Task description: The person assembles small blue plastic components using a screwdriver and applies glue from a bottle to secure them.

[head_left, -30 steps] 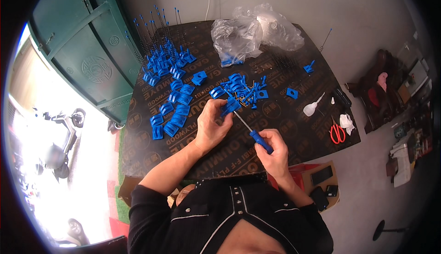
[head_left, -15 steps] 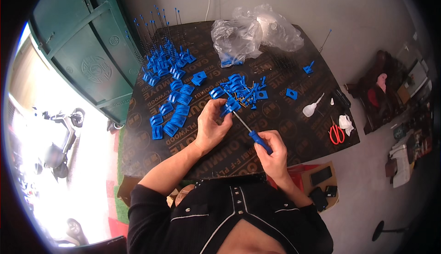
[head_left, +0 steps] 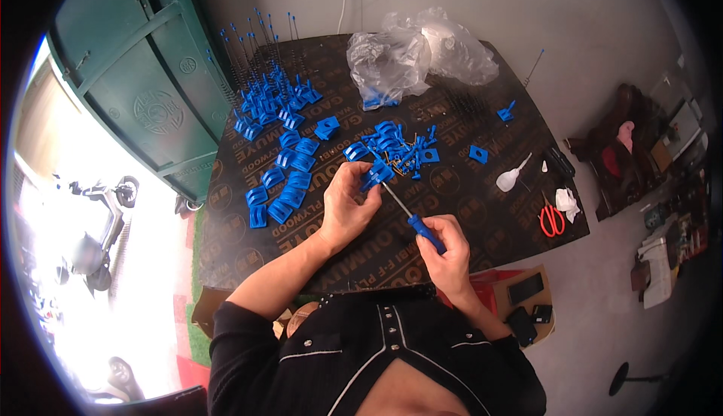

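Note:
Over the dark tabletop, my left hand pinches a small blue plastic part between thumb and fingers. My right hand is wrapped round the blue handle of a screwdriver, whose metal shaft slants up and left with its tip at the blue part. Just beyond lies a loose pile of blue plastic pieces and brass-coloured screws. Left of my left hand, several curved blue pieces lie in rows. Whether the tip sits on a screw is too small to tell.
Blue parts with upright springs crowd the table's far left. Clear plastic bags lie at the back. On the right are red-handled scissors, a white bottle with a thin nozzle and crumpled tissue. A cardboard box stands below the near edge.
Almost nothing differs. My right hand and the screwdriver handle have shifted very slightly; my left hand keeps its hold on the blue plastic part.

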`<state>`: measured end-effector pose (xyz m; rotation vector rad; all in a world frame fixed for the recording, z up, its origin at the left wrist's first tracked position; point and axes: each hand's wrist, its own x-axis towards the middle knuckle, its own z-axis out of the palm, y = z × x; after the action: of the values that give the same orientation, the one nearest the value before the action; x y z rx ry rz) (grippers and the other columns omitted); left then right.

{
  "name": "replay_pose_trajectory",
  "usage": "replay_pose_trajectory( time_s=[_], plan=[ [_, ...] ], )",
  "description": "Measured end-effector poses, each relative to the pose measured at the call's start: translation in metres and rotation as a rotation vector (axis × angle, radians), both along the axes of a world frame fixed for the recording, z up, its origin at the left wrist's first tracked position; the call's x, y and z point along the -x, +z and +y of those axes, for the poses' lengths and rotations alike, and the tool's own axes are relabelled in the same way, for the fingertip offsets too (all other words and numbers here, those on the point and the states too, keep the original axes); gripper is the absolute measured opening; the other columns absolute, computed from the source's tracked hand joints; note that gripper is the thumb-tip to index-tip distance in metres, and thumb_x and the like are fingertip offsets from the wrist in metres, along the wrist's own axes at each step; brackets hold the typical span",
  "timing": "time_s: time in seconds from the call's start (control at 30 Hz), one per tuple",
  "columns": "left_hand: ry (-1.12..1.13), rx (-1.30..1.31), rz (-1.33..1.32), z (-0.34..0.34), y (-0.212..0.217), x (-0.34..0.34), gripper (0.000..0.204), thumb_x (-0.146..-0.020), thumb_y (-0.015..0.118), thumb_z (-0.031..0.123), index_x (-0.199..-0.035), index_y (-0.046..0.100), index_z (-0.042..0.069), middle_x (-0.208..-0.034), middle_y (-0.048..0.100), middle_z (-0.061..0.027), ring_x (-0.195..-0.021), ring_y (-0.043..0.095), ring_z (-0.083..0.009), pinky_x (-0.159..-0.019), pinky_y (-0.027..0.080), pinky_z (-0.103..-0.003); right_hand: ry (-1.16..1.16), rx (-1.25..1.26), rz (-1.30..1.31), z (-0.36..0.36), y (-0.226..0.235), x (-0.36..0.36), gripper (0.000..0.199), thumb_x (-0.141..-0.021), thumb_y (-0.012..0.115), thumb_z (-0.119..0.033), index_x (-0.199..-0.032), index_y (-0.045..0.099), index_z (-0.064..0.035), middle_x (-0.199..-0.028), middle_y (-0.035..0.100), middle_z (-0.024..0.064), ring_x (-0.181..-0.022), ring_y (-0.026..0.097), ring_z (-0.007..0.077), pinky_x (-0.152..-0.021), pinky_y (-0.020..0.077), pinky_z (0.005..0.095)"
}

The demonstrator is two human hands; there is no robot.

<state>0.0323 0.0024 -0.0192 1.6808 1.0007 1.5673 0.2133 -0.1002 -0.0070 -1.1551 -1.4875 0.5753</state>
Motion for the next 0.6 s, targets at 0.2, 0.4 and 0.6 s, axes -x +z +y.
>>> replay_pose_trajectory(
  time_s=[0.2,0.4,0.6],
  plan=[
    [0.024,-0.031,0.205,-0.005,0.011,0.003,0.029,-0.081,0.064,-0.006,-0.108,0.053,-0.001,-0.093,0.057,-0.0029,-0.081,0.056,-0.0066,-0.074,0.047,-0.021,-0.037,-0.093,-0.051,0.000,0.001,0.000,0.022,-0.080,0.065,0.004,-0.102,0.061,0.0027,-0.097,0.058,0.0113,-0.082,0.059,0.0197,-0.068,0.0477,0.0285],
    [0.070,-0.077,0.214,-0.008,0.015,0.001,0.028,-0.079,0.066,-0.004,-0.105,0.056,-0.001,-0.089,0.057,-0.0041,-0.077,0.055,-0.0071,-0.071,0.047,-0.021,-0.124,-0.117,-0.136,-0.004,0.006,0.003,0.022,-0.083,0.062,0.004,-0.105,0.064,0.0023,-0.090,0.058,0.0099,-0.079,0.057,0.0171,-0.067,0.0457,0.0263],
    [0.068,-0.078,0.206,-0.008,0.013,0.000,0.026,-0.079,0.067,-0.002,-0.103,0.057,-0.001,-0.089,0.057,-0.0042,-0.075,0.053,-0.0079,-0.069,0.046,-0.022,-0.114,-0.144,-0.136,-0.002,0.003,0.001,0.023,-0.086,0.061,0.001,-0.109,0.061,0.0031,-0.087,0.062,0.0136,-0.072,0.061,0.0231,-0.064,0.0490,0.0313]
  ],
)
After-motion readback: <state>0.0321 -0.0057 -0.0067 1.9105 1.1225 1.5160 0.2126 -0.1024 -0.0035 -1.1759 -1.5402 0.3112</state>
